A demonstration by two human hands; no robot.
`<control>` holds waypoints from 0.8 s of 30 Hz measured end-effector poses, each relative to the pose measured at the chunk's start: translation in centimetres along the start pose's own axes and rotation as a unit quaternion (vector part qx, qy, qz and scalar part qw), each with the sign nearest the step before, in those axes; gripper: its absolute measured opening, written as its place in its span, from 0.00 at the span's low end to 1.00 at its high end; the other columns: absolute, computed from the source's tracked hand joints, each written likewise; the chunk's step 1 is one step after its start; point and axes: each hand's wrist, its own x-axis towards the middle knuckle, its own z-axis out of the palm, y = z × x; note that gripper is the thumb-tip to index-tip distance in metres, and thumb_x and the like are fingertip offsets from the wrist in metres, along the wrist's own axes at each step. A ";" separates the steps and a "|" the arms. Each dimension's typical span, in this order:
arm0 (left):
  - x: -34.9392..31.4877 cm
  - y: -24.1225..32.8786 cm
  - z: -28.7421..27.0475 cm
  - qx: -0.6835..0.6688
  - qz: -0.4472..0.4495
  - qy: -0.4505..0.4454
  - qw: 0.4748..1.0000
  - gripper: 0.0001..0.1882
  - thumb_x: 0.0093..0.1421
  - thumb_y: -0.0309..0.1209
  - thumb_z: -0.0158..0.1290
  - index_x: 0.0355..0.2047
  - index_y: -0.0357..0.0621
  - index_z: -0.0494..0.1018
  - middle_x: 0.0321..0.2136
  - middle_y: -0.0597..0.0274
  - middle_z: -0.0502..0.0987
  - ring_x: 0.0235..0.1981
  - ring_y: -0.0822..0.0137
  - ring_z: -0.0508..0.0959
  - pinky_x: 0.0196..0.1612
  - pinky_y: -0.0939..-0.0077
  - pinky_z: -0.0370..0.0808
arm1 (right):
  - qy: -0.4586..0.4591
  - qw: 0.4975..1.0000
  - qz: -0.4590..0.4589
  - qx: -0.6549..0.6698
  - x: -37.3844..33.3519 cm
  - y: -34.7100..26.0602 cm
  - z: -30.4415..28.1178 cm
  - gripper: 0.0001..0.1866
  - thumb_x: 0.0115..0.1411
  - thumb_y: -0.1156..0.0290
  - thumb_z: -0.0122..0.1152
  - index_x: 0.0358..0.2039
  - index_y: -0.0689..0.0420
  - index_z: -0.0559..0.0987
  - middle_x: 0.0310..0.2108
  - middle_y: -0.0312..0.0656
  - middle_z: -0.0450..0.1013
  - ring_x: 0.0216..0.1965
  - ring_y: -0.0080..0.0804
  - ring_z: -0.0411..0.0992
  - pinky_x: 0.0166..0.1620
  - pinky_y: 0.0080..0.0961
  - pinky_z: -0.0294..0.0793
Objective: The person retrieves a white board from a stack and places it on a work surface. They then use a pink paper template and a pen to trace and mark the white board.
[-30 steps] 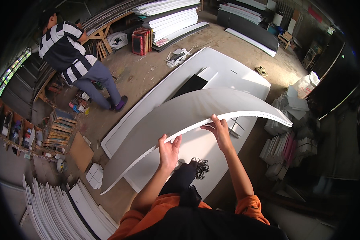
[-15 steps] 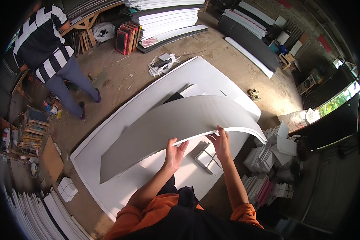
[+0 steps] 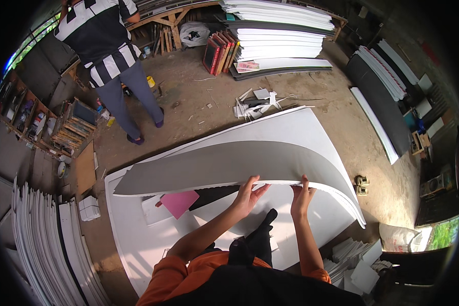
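Note:
A long, thin grey-faced foam sheet (image 3: 224, 164) arches across in front of me, its white edges toward me; at the right it bends down and looks like several layers. My left hand (image 3: 249, 198) grips its near edge around the middle, thumb on top and fingers beneath. Just to the right, my right hand (image 3: 302, 199) grips the same edge, partly hidden under it. Below the sheet lies a big white board (image 3: 125, 237) on the floor. A pink piece (image 3: 180, 203) and a black piece (image 3: 212, 197) lie on it, partly covered by the raised sheet.
A person (image 3: 104, 56) in a striped shirt stands at the far left. White scraps (image 3: 260, 102) lie beyond the board. Stacked white sheets (image 3: 280, 45) stand at the back, upright sheets (image 3: 46, 239) at the near left. Cut white pieces (image 3: 359, 268) and sandals (image 3: 361, 185) are at the right.
My view has turned left. The held sheet's left end has swung away from me and up, uncovering the pink piece. Both hands keep their grip on the near edge.

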 end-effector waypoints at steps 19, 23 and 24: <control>35.9 -0.3 2.6 0.044 0.204 0.090 0.974 0.14 0.55 0.30 0.49 0.39 0.34 0.62 0.38 0.58 0.67 0.41 0.68 0.71 0.50 0.78 0.71 | -0.263 0.950 0.140 -0.091 40.3 7.7 3.8 0.18 0.54 0.65 0.57 0.26 0.62 0.59 0.26 0.46 0.67 0.28 0.38 0.73 0.38 0.31 0.74; 43.6 -2.0 -5.2 0.067 0.195 0.092 0.974 0.15 0.55 0.30 0.49 0.39 0.32 0.62 0.39 0.57 0.66 0.41 0.68 0.71 0.50 0.80 0.71 | -0.262 0.947 0.179 -0.055 45.1 16.6 1.8 0.16 0.54 0.70 0.55 0.26 0.61 0.57 0.29 0.43 0.68 0.31 0.41 0.73 0.41 0.34 0.75; 45.8 -2.3 -7.4 0.070 0.196 0.092 0.974 0.16 0.55 0.30 0.49 0.39 0.31 0.61 0.39 0.57 0.66 0.41 0.68 0.71 0.49 0.80 0.71 | -0.264 0.946 0.177 -0.056 46.0 19.5 1.4 0.16 0.54 0.70 0.55 0.27 0.61 0.56 0.30 0.44 0.68 0.31 0.42 0.73 0.42 0.34 0.75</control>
